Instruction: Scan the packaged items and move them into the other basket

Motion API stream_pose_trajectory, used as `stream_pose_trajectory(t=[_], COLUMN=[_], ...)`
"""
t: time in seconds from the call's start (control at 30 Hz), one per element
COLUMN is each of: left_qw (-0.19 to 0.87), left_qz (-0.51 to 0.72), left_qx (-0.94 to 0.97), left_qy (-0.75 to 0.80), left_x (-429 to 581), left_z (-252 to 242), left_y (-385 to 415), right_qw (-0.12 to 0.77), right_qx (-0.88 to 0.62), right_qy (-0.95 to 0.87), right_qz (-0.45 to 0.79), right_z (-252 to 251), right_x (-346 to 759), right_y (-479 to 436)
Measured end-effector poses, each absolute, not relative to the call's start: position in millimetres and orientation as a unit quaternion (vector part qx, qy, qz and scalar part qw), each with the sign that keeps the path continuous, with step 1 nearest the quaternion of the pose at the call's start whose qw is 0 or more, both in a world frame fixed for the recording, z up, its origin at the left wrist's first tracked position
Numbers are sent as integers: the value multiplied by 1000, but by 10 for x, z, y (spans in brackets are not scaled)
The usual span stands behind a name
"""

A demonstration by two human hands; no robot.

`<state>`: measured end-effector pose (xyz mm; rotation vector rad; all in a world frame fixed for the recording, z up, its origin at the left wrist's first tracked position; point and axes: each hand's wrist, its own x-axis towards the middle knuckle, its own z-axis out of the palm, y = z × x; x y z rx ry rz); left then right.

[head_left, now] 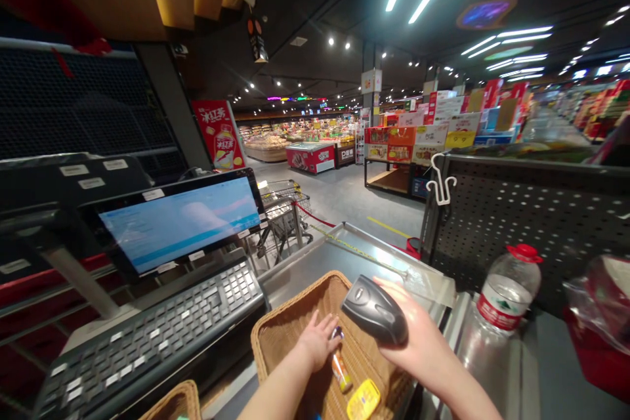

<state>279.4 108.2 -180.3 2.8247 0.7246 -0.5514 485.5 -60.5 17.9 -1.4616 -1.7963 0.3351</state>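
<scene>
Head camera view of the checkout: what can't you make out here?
- Small orange tube in the woven wicker basket: label too small, its top hidden by the left hand.
- Grey handheld barcode scanner: handle hidden in the right hand.
- Yellow packet: cut off by the bottom edge.
- Blue-lit monitor screen: text blurred.
- Clear red-capped water bottle: label print too small.

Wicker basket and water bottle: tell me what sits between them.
In the head view, the right hand holding the barcode scanner hangs between the wicker basket and the water bottle, above the steel counter.
</scene>
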Motion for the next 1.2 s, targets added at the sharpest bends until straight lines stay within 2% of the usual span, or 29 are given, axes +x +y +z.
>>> stream_pose_trajectory(t=[0.63, 0.9, 1.2], left_qw=[132, 150, 101], left_qz=[-212, -126, -11], left_qx=[921, 941, 944], left_qy=[300, 278, 313], left_x=[2735, 2786, 2660], left_z=[-1977, -1858, -1545], left_y=[992, 980, 1050], right_qw=[393, 384, 393], right_qx=[-584, -590, -579], right_qy=[-693, -694, -706], right_qz=[155, 152, 111], right_z=[180, 157, 152], right_x=[4835, 4844, 4821], right_y=[-587, -599, -599])
